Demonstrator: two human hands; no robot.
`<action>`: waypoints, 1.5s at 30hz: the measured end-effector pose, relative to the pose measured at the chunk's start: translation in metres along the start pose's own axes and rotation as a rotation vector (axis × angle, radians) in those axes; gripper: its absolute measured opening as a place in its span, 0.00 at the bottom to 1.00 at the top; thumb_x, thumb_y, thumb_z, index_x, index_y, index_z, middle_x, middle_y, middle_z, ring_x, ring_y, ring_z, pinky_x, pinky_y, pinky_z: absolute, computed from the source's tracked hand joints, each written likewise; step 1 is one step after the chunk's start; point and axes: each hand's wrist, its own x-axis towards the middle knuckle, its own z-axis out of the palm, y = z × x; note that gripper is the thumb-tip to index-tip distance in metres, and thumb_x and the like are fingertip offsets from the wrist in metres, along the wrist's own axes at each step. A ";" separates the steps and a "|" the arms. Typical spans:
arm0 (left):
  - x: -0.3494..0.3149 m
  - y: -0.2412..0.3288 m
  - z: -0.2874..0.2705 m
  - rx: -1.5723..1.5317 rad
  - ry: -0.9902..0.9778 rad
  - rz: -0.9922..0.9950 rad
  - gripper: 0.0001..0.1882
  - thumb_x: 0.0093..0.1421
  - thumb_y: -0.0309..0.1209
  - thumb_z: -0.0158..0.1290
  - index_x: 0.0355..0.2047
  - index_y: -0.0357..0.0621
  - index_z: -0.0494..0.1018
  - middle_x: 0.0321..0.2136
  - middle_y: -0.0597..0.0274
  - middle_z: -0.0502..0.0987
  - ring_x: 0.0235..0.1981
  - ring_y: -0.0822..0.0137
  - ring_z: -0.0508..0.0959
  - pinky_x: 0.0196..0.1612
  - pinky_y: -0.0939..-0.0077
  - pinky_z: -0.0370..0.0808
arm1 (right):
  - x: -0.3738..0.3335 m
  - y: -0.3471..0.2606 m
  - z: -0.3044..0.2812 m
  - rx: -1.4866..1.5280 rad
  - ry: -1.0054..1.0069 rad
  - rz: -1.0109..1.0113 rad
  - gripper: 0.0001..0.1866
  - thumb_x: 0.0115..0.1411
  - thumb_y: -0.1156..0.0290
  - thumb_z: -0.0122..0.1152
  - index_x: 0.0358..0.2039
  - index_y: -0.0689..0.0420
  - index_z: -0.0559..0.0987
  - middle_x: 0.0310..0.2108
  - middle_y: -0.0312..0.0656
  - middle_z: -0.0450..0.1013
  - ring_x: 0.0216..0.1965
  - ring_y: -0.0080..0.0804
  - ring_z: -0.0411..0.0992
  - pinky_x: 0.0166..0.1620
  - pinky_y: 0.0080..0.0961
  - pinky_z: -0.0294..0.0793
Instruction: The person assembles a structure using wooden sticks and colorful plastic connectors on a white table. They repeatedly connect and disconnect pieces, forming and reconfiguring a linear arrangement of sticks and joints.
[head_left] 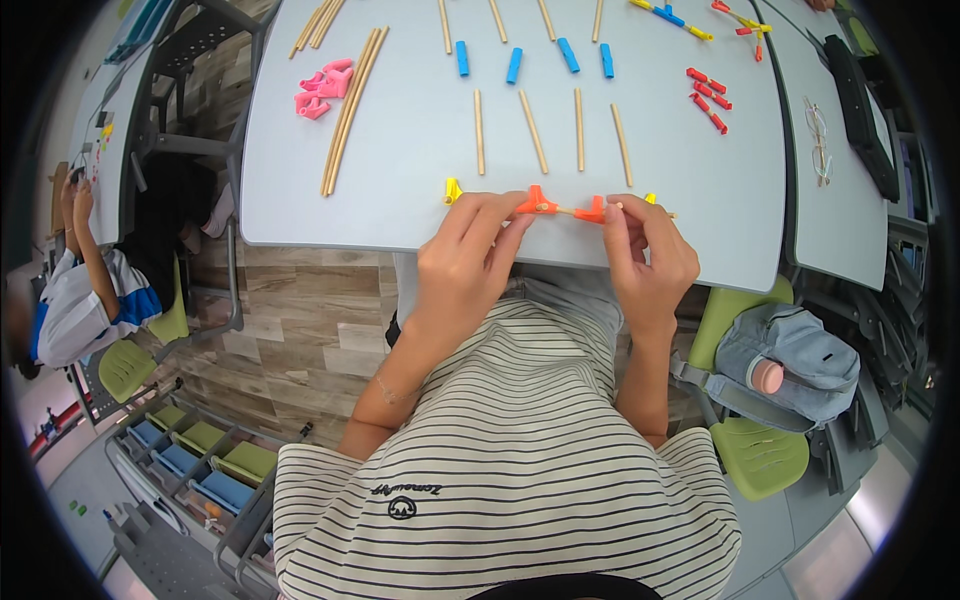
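Note:
Just over the table's near edge, my left hand (465, 245) pinches an orange plastic connector (538, 202) between thumb and fingers. A short wooden stick (566, 211) joins it to a second orange connector (592, 212). My right hand (650, 260) has its thumb and finger closed at the right side of that connector, where a small pale stick end shows. A yellow connector (453, 188) lies beside my left fingers. Another yellow piece (650, 198) is partly hidden behind my right fingers, with a small stick end at its right.
On the table (400, 130) are short sticks (532, 132), blue tubes (514, 66), pink connectors (322, 90), long sticks (355, 112) and red connectors (710, 100). A joined blue-and-yellow piece (670, 16) lies far right. Glasses (819, 140) rest on the adjoining table. Another person (90, 290) sits at left.

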 end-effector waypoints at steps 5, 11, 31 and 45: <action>0.003 -0.006 0.004 0.000 -0.041 0.017 0.13 0.56 0.21 0.65 0.43 0.41 0.81 0.32 0.64 0.80 0.24 0.77 0.78 0.22 0.85 0.73 | 0.003 0.007 0.004 -0.018 0.035 -0.073 0.05 0.56 0.81 0.68 0.33 0.61 0.81 0.22 0.35 0.76 0.17 0.19 0.72 0.20 0.15 0.66; 0.004 -0.005 0.018 0.003 -0.062 0.013 0.13 0.57 0.21 0.63 0.43 0.41 0.81 0.32 0.65 0.79 0.23 0.76 0.76 0.23 0.82 0.73 | 0.001 0.011 0.008 -0.026 0.043 -0.083 0.06 0.55 0.82 0.68 0.33 0.61 0.80 0.23 0.34 0.76 0.17 0.19 0.73 0.20 0.15 0.66; -0.011 -0.005 -0.040 0.054 0.202 -0.007 0.15 0.56 0.17 0.63 0.45 0.39 0.80 0.35 0.60 0.78 0.27 0.75 0.76 0.27 0.82 0.74 | 0.002 -0.001 -0.001 0.058 0.076 -0.033 0.12 0.54 0.79 0.70 0.40 0.62 0.82 0.19 0.32 0.74 0.16 0.15 0.67 0.19 0.15 0.61; 0.007 -0.026 -0.044 0.049 0.039 0.055 0.12 0.56 0.15 0.58 0.41 0.36 0.79 0.40 0.58 0.78 0.40 0.65 0.77 0.37 0.74 0.75 | 0.013 -0.070 0.043 0.364 -0.153 -0.138 0.11 0.53 0.79 0.71 0.38 0.61 0.82 0.32 0.37 0.75 0.23 0.25 0.71 0.25 0.23 0.72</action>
